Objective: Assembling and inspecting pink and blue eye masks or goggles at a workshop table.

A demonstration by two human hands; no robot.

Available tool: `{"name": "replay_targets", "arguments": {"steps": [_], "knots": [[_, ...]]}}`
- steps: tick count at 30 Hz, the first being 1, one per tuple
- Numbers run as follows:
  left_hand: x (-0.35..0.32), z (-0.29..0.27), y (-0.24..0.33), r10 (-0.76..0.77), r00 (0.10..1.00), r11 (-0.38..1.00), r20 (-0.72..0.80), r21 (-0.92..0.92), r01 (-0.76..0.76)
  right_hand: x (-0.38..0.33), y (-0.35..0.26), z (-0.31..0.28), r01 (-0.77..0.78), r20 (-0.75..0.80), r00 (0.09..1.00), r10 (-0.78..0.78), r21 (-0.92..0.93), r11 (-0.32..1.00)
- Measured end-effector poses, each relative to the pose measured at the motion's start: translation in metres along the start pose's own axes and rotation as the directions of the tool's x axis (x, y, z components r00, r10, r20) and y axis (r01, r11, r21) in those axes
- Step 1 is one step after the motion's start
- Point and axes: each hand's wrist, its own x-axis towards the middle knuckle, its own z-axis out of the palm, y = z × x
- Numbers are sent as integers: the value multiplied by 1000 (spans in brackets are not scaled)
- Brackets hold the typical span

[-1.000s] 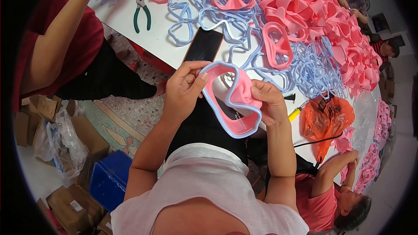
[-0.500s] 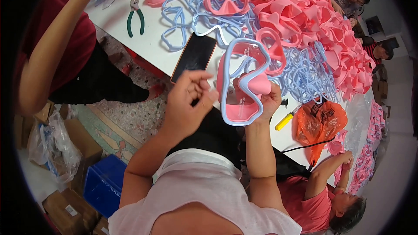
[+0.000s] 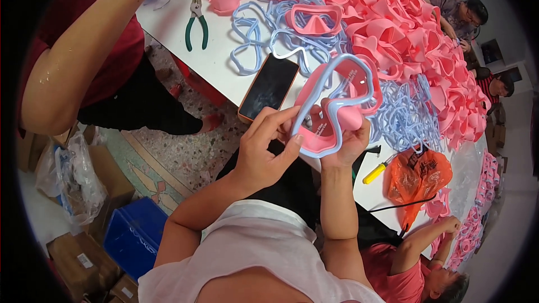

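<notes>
A diving mask with a pink skirt, clear lenses and a light blue rim is tilted up in front of me above the table's near edge. My right hand grips it from below and behind, near the pink nose pocket; some of its fingers are hidden by the mask. At the mask's left edge, the thumb and fingers of my left hand pinch the blue rim and pink skirt. Just beyond lie a black phone and loose light blue frames. A pink skirt rests among those frames.
A heap of pink mask skirts covers the far right, beside tangled blue frames. Also on the table are green-handled pliers, a yellow screwdriver and an orange bag. Co-workers stand left and sit right. A blue crate stands lower left.
My left hand has moved right and taken hold of the mask's left edge; before, it was apart from it. The mask now tilts more to the right. The whole view has shifted slightly.
</notes>
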Motion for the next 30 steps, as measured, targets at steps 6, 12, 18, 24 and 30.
{"name": "replay_targets", "arguments": {"steps": [6, 12, 18, 24, 30], "knots": [[4, -9, 0, 107, 994, 979, 2, 174, -106, -2, 5, 5, -4, -16, 1000, 4, -2, 1000], [6, -18, 2, 119, 993, 965, -26, 238, -109, -11, 3, 13, -39, -57, 998, 34, -86, 996], [7, -21, 0, 47, 998, 984, -40, 172, -39, -14, 0, 15, -81, -47, 996, 78, -71, 994], [8, -24, -10, 57, 998, 984, -42, 171, -49, -5, -9, 18, 81, -75, 986, -149, -567, 820], [11, -29, 0, 101, 995, 965, 0, 245, -98, 9, -48, 35, 243, 115, 926, -361, -911, 332]]}}
